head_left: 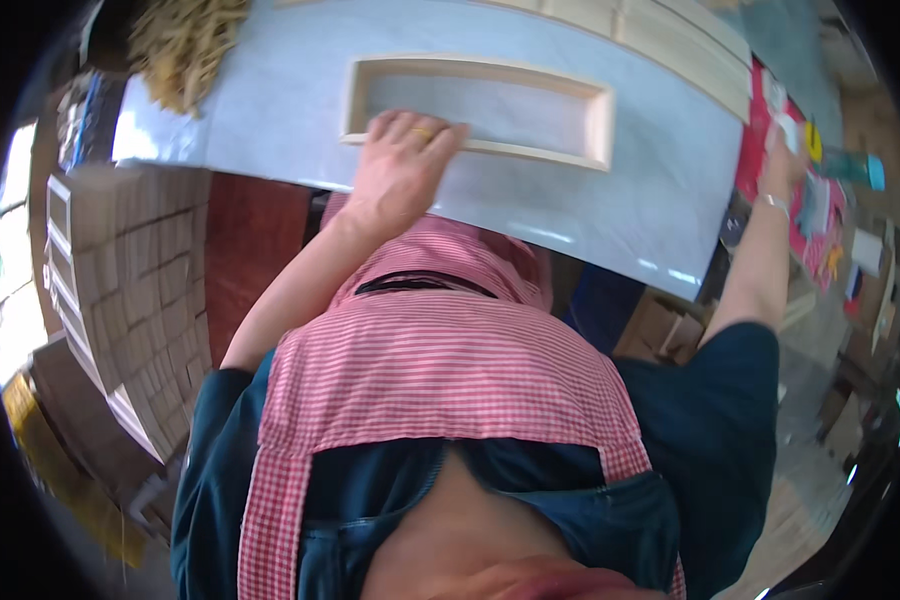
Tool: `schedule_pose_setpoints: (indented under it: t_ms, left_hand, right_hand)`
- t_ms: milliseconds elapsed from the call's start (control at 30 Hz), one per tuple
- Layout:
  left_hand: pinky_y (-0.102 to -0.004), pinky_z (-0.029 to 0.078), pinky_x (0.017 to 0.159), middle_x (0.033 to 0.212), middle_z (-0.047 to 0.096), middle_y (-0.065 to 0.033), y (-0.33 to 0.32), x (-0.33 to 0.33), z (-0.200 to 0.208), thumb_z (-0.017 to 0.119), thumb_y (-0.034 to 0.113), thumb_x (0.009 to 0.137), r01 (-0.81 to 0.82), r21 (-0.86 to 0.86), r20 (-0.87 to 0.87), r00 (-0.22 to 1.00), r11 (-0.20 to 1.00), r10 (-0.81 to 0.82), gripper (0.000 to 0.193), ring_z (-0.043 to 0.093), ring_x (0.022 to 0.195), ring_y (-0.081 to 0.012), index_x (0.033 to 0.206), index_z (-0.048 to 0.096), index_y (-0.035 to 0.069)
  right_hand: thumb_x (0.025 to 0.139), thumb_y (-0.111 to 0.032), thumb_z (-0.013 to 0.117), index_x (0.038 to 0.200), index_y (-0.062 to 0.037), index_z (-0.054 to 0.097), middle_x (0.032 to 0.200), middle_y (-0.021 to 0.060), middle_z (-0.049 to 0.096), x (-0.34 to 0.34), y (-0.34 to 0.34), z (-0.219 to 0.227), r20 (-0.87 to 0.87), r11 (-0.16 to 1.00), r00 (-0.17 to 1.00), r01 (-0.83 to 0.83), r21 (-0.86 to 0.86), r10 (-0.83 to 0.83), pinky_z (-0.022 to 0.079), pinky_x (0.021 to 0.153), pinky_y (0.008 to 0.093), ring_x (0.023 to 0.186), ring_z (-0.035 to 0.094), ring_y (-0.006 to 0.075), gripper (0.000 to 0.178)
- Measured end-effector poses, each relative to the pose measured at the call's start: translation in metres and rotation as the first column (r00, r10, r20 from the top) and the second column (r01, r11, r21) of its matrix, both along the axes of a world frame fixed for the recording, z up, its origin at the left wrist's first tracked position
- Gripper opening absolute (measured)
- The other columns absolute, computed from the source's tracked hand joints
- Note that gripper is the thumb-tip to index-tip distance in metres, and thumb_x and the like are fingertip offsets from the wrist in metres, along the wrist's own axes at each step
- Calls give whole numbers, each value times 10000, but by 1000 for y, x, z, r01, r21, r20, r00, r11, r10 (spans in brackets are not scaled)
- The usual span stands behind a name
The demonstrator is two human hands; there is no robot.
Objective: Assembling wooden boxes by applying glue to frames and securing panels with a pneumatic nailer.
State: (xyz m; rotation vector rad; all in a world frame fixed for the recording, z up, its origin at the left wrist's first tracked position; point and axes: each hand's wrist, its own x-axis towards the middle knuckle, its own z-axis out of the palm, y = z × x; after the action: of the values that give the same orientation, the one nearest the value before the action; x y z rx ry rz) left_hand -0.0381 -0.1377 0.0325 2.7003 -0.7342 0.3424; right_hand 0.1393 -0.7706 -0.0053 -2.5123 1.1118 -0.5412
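A long rectangular frame of pale wood (540, 154) lies on the glossy grey-blue tabletop (570, 205), and the tabletop shows through it. My left hand (400, 165) grips its near rail close to the left corner, fingers curled over the wood. Far out to the right, my right hand (784, 165) reaches beyond the table's right end, over a red cloth (755, 155). A small white thing (790, 130) is at its fingertips, beside a yellow round thing (814, 140). That hand's fingers are too small and blurred to make out.
More pale wooden pieces (660, 50) lie along the table's far right edge. A heap of tan strips (185, 50) is at the far left. Stacked wooden pieces (135, 290) stand left of the table. A clear bottle with a blue cap (850, 168) lies beyond my right hand.
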Motion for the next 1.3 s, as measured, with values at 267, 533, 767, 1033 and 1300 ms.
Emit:
schedule_pose_setpoints:
  t_ms: [267,533,767,1033,1300]
  left_hand:
    - [-434,353,1137,1242,644,-64,-1,-10,-9,651,148,921,-15,22,75,997,1000,14,359,570,1221,-237,1278,646,103]
    - [-497,269,1237,1473,497,-94,1,-55,-40,634,200,912,79,-102,189,980,992,-59,376,393,1461,-282,1283,638,141]
    - [-492,296,1227,1474,494,-113,21,-83,-50,655,192,899,13,-182,123,992,983,10,366,377,1472,-307,1260,656,137]
    - [-481,309,1217,1469,486,-136,30,-86,-53,629,189,916,-30,-223,32,999,974,38,337,374,1467,-316,1241,658,106]
    - [-476,374,1188,1455,511,-145,29,-83,-56,673,115,888,-22,-254,12,1000,967,26,318,424,1437,-330,1203,672,74]
  right_hand:
    - [876,-213,807,1313,62,476,1172,244,600,-101,213,105,872,739,486,-609,289,60,625,647,311,845,716,308,613]
    - [871,-253,772,1297,-9,524,1166,170,595,-178,413,61,753,357,531,-840,409,389,572,675,289,955,633,260,550]
    - [851,-274,796,1255,-39,526,1160,140,596,-186,467,59,655,213,422,-901,377,627,553,812,354,1000,615,259,540]
    - [850,-281,805,1248,-48,522,1150,131,593,-180,478,60,589,206,348,-933,295,729,553,816,364,1014,614,269,540]
    - [862,-272,795,1224,-48,528,1128,132,605,-170,486,61,577,229,353,-933,279,736,554,794,356,977,625,259,503]
